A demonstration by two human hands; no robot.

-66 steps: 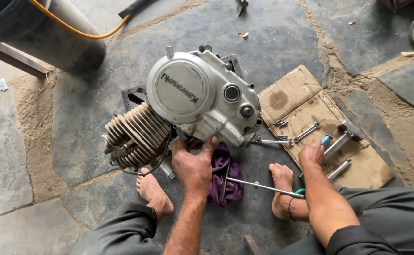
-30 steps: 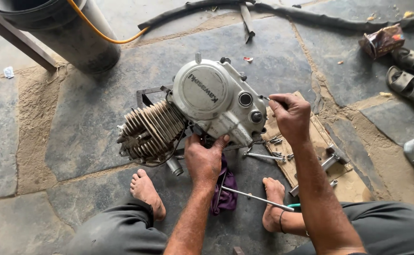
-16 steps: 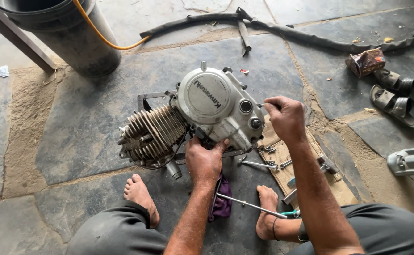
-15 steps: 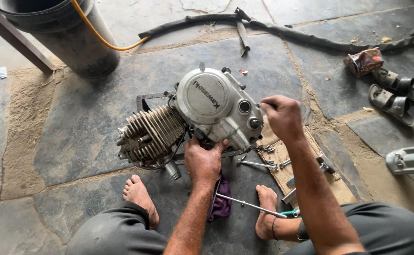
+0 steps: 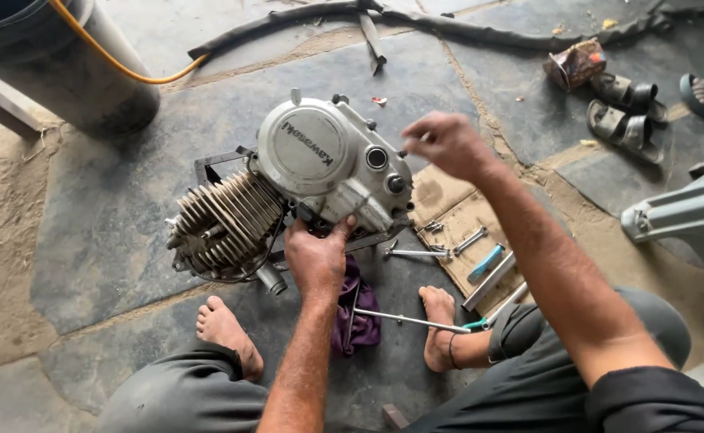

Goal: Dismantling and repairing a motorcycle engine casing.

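**Engine on stone floor, both hands at the casing**

Nearest you: your bare feet on the stone floor (image 5: 111,240), the left foot (image 5: 227,333) and right foot (image 5: 440,325) either side of a purple rag (image 5: 357,309). A long thin screwdriver (image 5: 416,321) lay across the floor in front of the right foot.

Next: your left hand (image 5: 317,258) gripped the lower edge of the motorcycle engine (image 5: 288,192), fingers curled up onto the casing. The engine sat on a small metal stand, finned cylinder to your left, round silver side cover (image 5: 308,148) facing up.

Right of it: a flattened cardboard sheet (image 5: 448,216) carrying spanners (image 5: 468,240) and a blue-handled tool (image 5: 486,263).

Your right hand (image 5: 446,144) hovered just beside the engine's right end, fingers loosely bunched; you could not tell whether they pinched anything.

Farther off: a pair of sandals (image 5: 624,116), a grey plastic chair (image 5: 689,216), a black hose (image 5: 448,24), a dark drum (image 5: 55,72) with a yellow hose (image 5: 119,64).
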